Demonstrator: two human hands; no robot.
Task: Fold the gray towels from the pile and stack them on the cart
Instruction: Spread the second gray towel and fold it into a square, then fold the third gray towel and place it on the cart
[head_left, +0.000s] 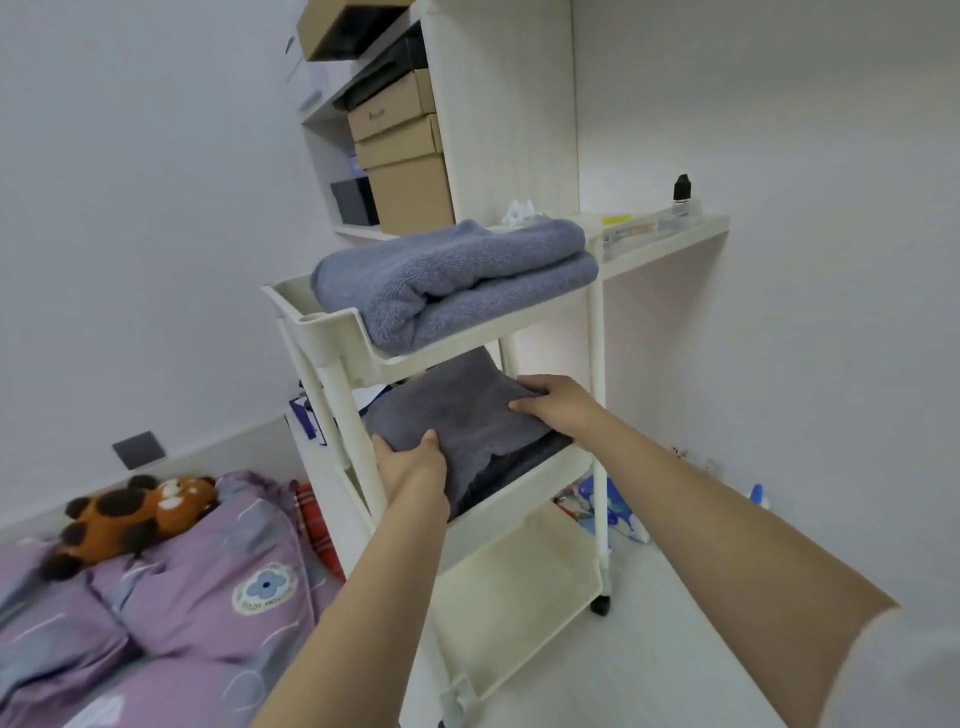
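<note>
A folded dark gray towel lies on the middle shelf of a cream three-tier cart. My left hand grips its near left edge, thumb on top and fingers underneath. At the towel's right edge my right hand holds it with fingers curled over the top. Under this towel sits another dark folded towel. On the cart's top shelf rests a folded blue-gray towel. The bottom shelf holds nothing.
A bed with a purple duvet and a plush toy lies at the left. Behind the cart stand white shelves with cardboard boxes and a ledge with a small dark-capped bottle. Packages lie on the floor behind the cart.
</note>
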